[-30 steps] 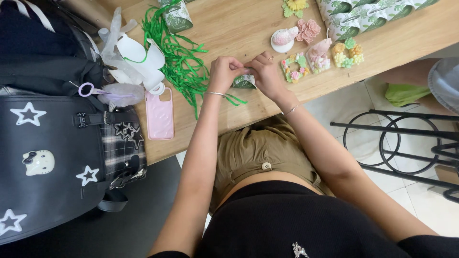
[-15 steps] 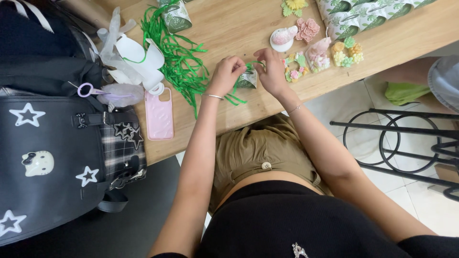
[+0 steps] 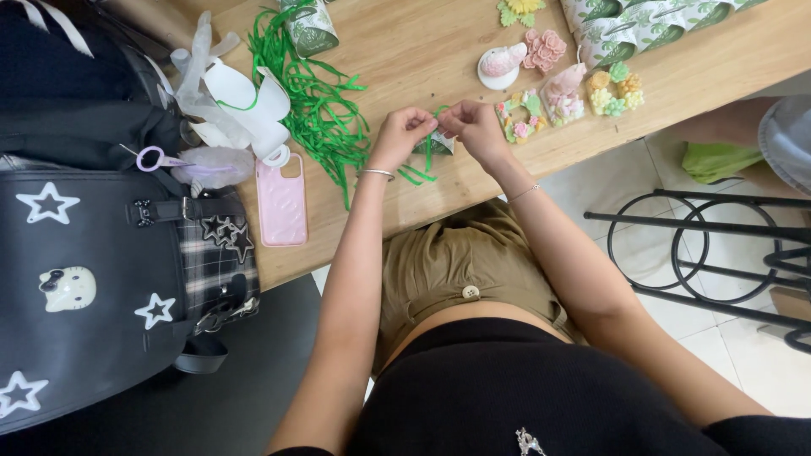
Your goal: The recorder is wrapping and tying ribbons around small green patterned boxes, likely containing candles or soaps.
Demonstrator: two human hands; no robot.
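Both hands meet over the near edge of the wooden counter [image 3: 405,59]. Left hand [image 3: 401,135] and right hand [image 3: 475,128] are each pinched narrow on a green ribbon [image 3: 428,152] wrapped about a small green-and-white packet [image 3: 439,143] held between them. Ribbon tails hang toward the counter edge.

Judgement: tying step. To do it well, keep the packet braced by the lower fingers, hold even tension on both ribbon ends, and seat the knot on the packet's middle so the wrap does not slip.

Left of hands: loose pile of green ribbon strands [image 3: 317,110], pink phone [image 3: 281,201]. Right: pastel flower-shaped pieces [image 3: 557,93].
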